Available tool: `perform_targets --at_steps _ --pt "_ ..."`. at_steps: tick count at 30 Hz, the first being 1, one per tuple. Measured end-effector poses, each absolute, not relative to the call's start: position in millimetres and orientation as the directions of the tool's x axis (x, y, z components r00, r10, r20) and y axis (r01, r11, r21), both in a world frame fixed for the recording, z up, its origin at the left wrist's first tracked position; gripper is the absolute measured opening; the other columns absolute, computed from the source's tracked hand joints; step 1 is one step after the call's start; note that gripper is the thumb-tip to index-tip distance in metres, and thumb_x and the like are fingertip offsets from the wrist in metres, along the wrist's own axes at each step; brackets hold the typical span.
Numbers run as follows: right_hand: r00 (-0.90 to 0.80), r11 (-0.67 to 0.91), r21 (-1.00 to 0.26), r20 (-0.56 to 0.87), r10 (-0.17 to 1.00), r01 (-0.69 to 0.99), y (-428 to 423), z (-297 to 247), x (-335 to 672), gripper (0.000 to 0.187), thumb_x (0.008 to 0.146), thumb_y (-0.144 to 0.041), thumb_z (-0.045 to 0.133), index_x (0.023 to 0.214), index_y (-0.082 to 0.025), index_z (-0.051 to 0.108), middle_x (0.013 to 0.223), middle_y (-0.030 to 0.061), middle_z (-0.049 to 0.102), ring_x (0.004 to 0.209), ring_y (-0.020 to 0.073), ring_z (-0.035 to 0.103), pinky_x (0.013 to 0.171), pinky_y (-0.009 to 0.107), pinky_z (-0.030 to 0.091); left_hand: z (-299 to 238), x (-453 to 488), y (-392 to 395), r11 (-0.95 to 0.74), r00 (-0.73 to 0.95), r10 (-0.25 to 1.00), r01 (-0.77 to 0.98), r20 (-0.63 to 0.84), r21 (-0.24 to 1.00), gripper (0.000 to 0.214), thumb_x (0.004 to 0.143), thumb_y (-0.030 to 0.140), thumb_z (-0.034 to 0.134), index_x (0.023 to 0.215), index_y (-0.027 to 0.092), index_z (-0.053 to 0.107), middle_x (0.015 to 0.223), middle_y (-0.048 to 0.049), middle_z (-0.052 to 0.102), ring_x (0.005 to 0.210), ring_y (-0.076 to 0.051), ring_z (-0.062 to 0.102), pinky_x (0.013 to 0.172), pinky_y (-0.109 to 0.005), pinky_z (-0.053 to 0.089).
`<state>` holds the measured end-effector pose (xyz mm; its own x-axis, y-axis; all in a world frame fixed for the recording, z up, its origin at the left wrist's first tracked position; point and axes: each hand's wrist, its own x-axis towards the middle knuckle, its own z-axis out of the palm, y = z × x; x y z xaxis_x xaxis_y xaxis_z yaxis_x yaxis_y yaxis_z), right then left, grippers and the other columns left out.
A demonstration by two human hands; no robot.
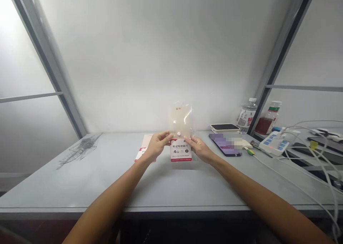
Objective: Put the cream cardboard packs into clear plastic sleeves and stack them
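Currently, from my seat at the far end of the feed, I have a pale grey desk [107,183] reaching across the view, its front edge running straight above a dark space. A plain whitish wall [150,58] rises behind it, brightest at the upper left, between two slanting grey posts, the left post [50,65] and the right post [284,43], each joined by a thin crossbar. Toward the desk's left end I see a dark, sketchy drawing [83,149] on the surface.

In the middle, my left hand [160,142] and right hand [199,148] pinch a clear pouch [182,124] by its two sides, thumbs in front. It stands upright with a red-and-white label low down and a white snap above that; whether its bottom edge touches the desk, I can't tell. A second packet [144,145] lies behind my left wrist.

On the right I find a purple-screened phone [225,146], a pale-edged phone [225,127] near the wall, a white-capped bottle [245,118], a jar [268,118] with dark red contents, and a white power strip [275,143] among looping white cables [325,161].
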<state>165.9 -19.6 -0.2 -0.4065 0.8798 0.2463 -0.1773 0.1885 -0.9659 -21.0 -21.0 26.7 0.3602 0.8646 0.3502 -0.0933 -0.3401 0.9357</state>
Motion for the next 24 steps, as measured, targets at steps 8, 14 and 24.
perform_targets --at_steps 8,14,24 --pt "-0.476 0.235 -0.972 0.202 0.856 0.01 -23.4 1.5 169.4 0.041 0.078 -0.051 0.054 0.097 -0.015 0.062 0.086 0.0063 0.066 0.079 0.0206 0.063 0.069 0.032 0.049 22.6 -23.9 -15.8 -0.337 0.246 0.909 -0.045 0.337 0.941 0.06 0.063 0.031 0.073 0.117 0.02 0.049 0.062 0.0035 0.056 0.059 -0.013 0.059 0.06 -0.029 0.049" --pt "-0.483 0.257 -0.957 0.164 0.86 0.132 -23.2 -0.6 168.4 0.044 0.076 -0.053 0.055 0.093 -0.014 0.062 0.082 0.0065 0.065 0.072 0.0184 0.06 0.062 0.029 0.048 21.6 -22.7 -18.9 -0.381 0.16 0.914 0.02 0.373 0.925 0.1 0.061 0.03 0.075 0.138 0.024 0.01 0.055 0.0088 0.054 0.051 -0.011 0.057 0.059 -0.027 0.048" --pt "-0.338 0.316 -0.925 0.234 0.912 0.213 -25.2 2.9 167.2 0.044 0.076 -0.054 0.052 0.087 -0.013 0.065 0.074 0.0061 0.065 0.064 0.0176 0.059 0.056 0.027 0.045 23.3 -24.7 -15.3 -0.293 0.205 0.934 -0.034 0.294 0.955 0.047 0.07 0.045 0.062 0.103 0.012 0.058 0.075 -0.007 0.062 0.066 -0.017 0.061 0.049 -0.024 0.046"
